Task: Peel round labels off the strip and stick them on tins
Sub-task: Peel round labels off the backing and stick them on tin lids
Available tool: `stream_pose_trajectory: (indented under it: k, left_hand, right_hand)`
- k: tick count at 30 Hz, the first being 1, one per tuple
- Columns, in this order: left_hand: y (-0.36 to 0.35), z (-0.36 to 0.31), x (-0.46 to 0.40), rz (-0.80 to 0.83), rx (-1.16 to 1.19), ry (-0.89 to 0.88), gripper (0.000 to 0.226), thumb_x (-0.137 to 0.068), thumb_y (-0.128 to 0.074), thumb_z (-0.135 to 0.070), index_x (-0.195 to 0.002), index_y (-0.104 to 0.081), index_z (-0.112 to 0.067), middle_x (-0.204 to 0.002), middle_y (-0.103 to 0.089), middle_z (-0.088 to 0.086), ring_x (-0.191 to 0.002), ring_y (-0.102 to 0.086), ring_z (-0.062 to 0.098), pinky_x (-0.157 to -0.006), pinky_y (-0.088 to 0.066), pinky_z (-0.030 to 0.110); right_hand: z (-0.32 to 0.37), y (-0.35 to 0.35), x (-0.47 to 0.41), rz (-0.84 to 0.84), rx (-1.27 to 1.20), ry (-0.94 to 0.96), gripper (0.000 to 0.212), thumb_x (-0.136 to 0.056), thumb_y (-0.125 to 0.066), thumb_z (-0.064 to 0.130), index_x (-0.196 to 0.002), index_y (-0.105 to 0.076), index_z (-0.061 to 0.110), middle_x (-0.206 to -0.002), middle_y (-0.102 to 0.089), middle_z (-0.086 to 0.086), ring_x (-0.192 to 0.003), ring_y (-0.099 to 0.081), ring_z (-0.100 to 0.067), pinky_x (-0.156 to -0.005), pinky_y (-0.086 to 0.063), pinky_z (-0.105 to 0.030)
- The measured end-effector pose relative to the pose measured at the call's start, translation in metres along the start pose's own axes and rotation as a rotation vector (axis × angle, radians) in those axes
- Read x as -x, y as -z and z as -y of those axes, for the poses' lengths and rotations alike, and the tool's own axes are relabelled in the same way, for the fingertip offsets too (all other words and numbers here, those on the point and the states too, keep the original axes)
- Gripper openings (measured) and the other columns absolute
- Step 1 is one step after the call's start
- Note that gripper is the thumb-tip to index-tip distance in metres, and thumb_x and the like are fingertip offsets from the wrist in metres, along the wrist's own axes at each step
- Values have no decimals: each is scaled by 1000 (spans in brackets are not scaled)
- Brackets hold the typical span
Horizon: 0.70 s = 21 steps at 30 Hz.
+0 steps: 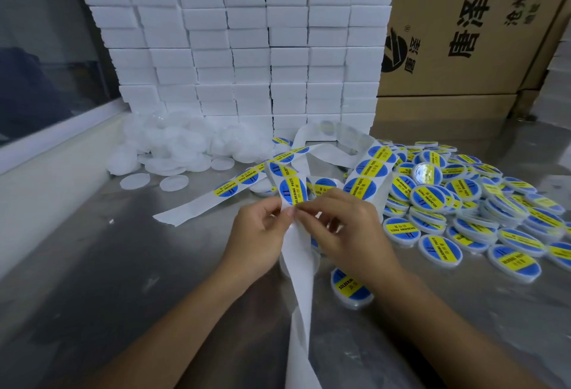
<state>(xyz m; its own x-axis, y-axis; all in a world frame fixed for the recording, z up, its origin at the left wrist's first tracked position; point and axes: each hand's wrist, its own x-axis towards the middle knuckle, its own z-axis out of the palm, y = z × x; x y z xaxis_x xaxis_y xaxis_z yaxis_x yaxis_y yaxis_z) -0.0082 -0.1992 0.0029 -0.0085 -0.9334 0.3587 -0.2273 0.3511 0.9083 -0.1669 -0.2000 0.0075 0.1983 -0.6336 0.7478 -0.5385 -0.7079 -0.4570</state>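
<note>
1. Two bare hands meet above the middle of the steel tabletop (92,280): the left hand (258,234) and the right hand (346,228), fingertips almost touching.
2. Left grip: thumb and forefinger are closed in a pinch on the white backing strip (301,280), just under a round blue-and-yellow label (292,192) reading "SOLDERING PASTE".
3. Right grip: thumb and forefinger are pinched at that label's lower edge, the other fingers curled (whether the edge is already lifted cannot be told).
4. From the pinch the bare strip hangs down between the forearms to the bottom of the view; above the hands it loops back over the tabletop, carrying more labels.
5. One labelled tin (352,291) lies on the tabletop just beside the right wrist.
6. A heap of labelled tins (463,212) covers the tabletop to the right; one unlabelled shiny tin (424,172) sits among them.
7. Translucent white round lids (173,150) are piled at the back left.
8. Behind them stands a wall of stacked white boxes (247,48), with a printed brown carton (463,27) to its right.
</note>
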Motion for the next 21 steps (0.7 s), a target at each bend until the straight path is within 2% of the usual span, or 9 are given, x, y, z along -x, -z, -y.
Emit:
stream_pose_trajectory:
  k: [3, 7, 10, 13, 16, 21]
  left_hand:
    - [-1, 3, -1, 29, -141, -78, 24, -97, -54, -12, -78, -61, -1, -68, -53, 20, -64, -45, 14, -62, -38, 33]
    - [-1, 3, 0, 67, -204, -99, 27, -99, -51, -13, -76, -56, 0, -64, -44, 7, -63, -39, 13, -61, -36, 42]
    - [-1, 0, 0, 82, -173, -102, 30, -100, -50, -13, -72, -52, -1, -63, -41, 5, -63, -37, 14, -60, -34, 41]
    - [-1, -1, 1, 75, -214, -132, 30, -99, -51, -13, -71, -51, -2, -59, -39, -2, -59, -35, 10, -58, -32, 33]
    - [-1, -2, 2, 69, -239, -148, 32, -99, -51, -11, -67, -50, -12, -57, -38, -9, -57, -34, 6, -56, -31, 27]
    - [0, 0, 1, 68, -286, -154, 32, -98, -50, -6, -66, -44, -7, -59, -35, -3, -58, -31, 8, -56, -29, 28]
  right_hand:
    - [1, 0, 0, 4, 41, 50, 9, -87, -76, 14, -95, -79, 12, -83, -66, -3, -62, -56, -6, -60, -51, -32]
    - [1, 2, 0, 46, 136, 115, 12, -89, -71, 16, -96, -78, 10, -88, -68, -6, -66, -63, -20, -55, -53, -41]
    - [4, 4, -1, 48, 192, 140, 10, -88, -71, 13, -95, -77, 8, -89, -69, -8, -69, -65, -26, -54, -54, -42]
    - [6, 5, 0, 64, 212, 128, 8, -89, -71, 11, -94, -76, 6, -89, -69, -9, -71, -66, -27, -55, -53, -44]
    - [8, 5, 0, 72, 219, 101, 9, -91, -69, 13, -93, -75, 7, -88, -68, -8, -71, -64, -27, -56, -52, -45]
    - [9, 5, -1, 43, 191, 41, 6, -90, -69, 12, -88, -71, 6, -84, -65, -5, -62, -59, -20, -57, -51, -45]
